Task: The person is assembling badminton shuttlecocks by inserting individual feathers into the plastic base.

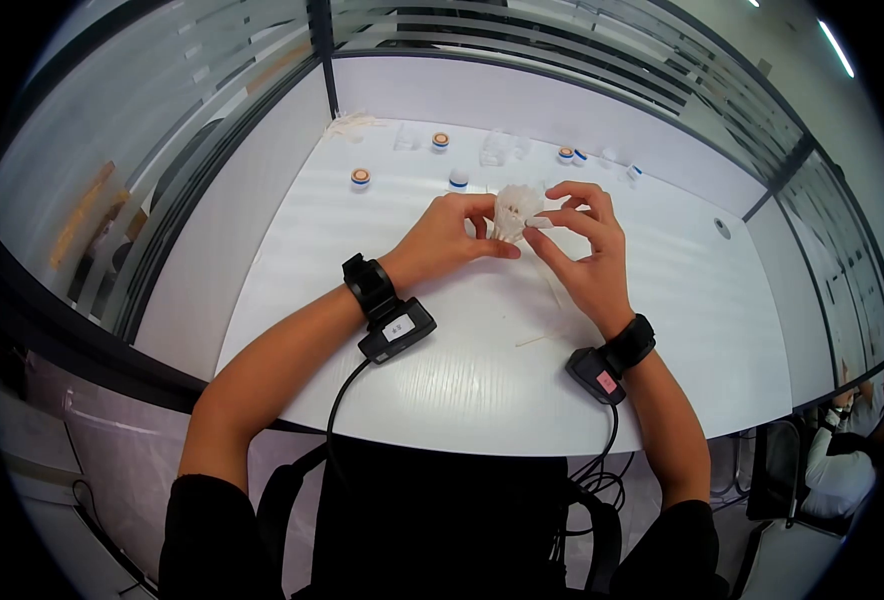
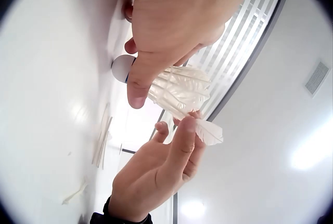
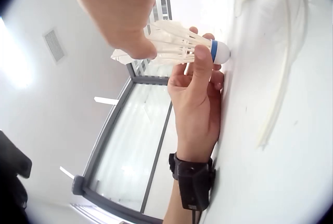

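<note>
A white feather shuttlecock with a blue band and round white cork is held over the table. My left hand grips it near the cork, thumb on one side and fingers on the other. The thumb and fingertips of my right hand pinch a single white feather at the skirt's outer edge. In the right wrist view the right hand partly hides that feather, and the left hand holds the base from below.
On the white table lie thin loose quills. Farther back stand several small corks with blue bands, one nearer the left, plus clear plastic pieces and a pile of feather strips. Partition walls surround the table.
</note>
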Demonstrator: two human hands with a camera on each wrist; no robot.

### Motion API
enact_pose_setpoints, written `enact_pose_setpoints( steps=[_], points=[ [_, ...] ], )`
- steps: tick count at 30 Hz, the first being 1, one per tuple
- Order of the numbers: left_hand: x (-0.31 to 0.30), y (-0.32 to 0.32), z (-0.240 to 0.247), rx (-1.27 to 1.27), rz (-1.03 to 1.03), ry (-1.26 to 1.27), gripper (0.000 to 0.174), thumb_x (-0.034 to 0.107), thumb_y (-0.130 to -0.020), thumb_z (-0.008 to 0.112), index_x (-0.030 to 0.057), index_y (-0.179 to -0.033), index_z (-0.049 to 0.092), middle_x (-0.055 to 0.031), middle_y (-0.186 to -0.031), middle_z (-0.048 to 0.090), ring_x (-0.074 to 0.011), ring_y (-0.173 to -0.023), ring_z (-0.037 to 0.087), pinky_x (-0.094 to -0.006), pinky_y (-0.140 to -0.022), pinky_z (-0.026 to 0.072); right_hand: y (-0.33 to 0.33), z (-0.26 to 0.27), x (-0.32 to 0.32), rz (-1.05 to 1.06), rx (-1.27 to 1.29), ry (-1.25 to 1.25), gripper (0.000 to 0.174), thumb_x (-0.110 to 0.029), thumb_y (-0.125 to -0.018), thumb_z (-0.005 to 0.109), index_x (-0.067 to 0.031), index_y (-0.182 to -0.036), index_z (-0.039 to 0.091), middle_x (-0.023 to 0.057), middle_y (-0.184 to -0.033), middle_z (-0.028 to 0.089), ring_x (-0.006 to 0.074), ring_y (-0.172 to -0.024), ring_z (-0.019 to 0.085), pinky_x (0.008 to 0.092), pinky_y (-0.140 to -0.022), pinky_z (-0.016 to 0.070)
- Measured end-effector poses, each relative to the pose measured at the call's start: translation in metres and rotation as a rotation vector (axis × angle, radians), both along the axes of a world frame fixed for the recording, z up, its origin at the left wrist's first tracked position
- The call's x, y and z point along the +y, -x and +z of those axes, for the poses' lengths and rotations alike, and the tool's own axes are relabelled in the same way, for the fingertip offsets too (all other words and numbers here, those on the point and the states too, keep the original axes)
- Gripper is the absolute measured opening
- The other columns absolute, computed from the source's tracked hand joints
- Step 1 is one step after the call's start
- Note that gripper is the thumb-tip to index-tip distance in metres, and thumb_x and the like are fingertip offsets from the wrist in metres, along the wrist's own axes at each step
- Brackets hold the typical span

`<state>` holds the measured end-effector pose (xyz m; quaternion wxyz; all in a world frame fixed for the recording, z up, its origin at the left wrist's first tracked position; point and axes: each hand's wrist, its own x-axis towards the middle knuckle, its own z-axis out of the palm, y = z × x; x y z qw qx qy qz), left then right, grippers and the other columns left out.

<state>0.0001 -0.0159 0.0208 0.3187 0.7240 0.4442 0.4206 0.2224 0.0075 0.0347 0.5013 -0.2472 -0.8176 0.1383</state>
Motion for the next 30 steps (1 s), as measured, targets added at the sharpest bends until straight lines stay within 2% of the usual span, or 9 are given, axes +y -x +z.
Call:
enact_pose_setpoints(
  steps=[6,12,23,26,30],
  points=[
    [0.0002,0.0002,0.0015,0.016,-0.009,-0.004,0.046,0.027,-0.078,0.090,0.0081,-0.118,0.077,-0.0022,-0.095,0.076,-0.0124,-0.071,0.052,-0.0290,-0.069,0.0483,-0.0032,0.0048,-0.0024,-0.080,-0.095,-0.114,0.019,-0.016,-0.075,0.087,-0.0152,-0.093,0.079,0.0020,-0.131,0.061,0.0266,-0.110,0.048,0.0357,-0.086,0.0449],
    [-0.0012,-0.0004,0.0020,0.032,-0.012,0.002,0.045,0.026,-0.078,0.089,0.0082,-0.117,0.077,-0.0026,-0.097,0.077,-0.0125,-0.072,0.053,-0.0290,-0.071,0.0487,-0.0027,0.0071,-0.0056,-0.085,-0.127,-0.095,0.019,-0.016,-0.076,0.084,-0.0154,-0.094,0.078,0.0020,-0.137,0.057,0.0287,-0.114,0.044,0.0388,-0.091,0.0428],
    [-0.0026,-0.0003,0.0036,0.010,-0.019,0.035,0.044,0.025,-0.078,0.089,0.0082,-0.117,0.077,-0.0029,-0.097,0.077,-0.0122,-0.072,0.053,-0.0287,-0.070,0.0474,-0.0025,0.0038,-0.0019,0.009,-0.101,0.011,0.018,-0.012,-0.080,0.082,-0.0128,-0.097,0.077,0.0021,-0.130,0.061,0.0266,-0.110,0.047,0.0387,-0.094,0.0441],
    [-0.0036,-0.0015,0.0040,0.017,-0.015,0.031,0.043,0.025,-0.078,0.088,0.0080,-0.116,0.077,-0.0027,-0.096,0.077,-0.0120,-0.071,0.053,-0.0287,-0.069,0.0471,-0.0027,0.0018,-0.0008,0.002,-0.094,0.034,0.018,-0.008,-0.079,0.082,-0.0094,-0.097,0.077,0.0036,-0.133,0.061,0.0232,-0.108,0.048,0.0358,-0.095,0.0439],
    [-0.0018,-0.0008,0.0030,0.009,-0.022,0.025,0.042,0.024,-0.078,0.088,0.0078,-0.115,0.077,-0.0026,-0.097,0.078,-0.0118,-0.071,0.053,-0.0288,-0.070,0.0471,-0.0008,0.0013,-0.0022,-0.012,-0.111,0.019,0.016,-0.012,-0.079,0.083,-0.0119,-0.094,0.078,0.0018,-0.130,0.062,0.0254,-0.106,0.048,0.0370,-0.093,0.0453]
  ],
)
